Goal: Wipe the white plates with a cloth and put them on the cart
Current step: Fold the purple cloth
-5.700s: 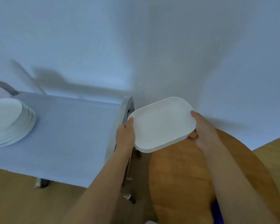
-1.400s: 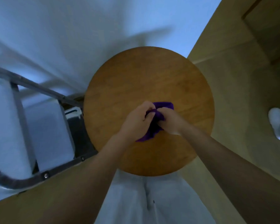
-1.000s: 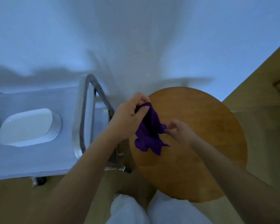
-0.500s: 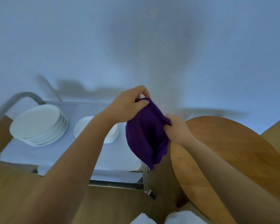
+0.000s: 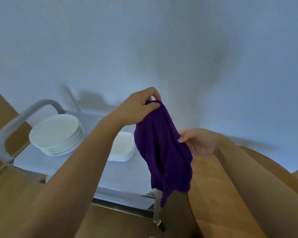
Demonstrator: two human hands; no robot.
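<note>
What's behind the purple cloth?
Behind the cloth: the cart, a rectangular plate's right end, part of the table. Anything more there is covered.

The left forearm (image 5: pixel 86 162) and the hanging purple terry cloth (image 5: pixel 163 152) cover most of the white rounded-rectangular plates (image 5: pixel 122 148) on the grey metal cart (image 5: pixel 24 115), so their count cannot be told. The cloth also hides part of the right hand (image 5: pixel 199 143), whose grip on it cannot be made out. The round wooden desk (image 5: pixel 213 194) is cut off by the bottom edge and partly hidden under the right forearm (image 5: pixel 258 186).
</note>
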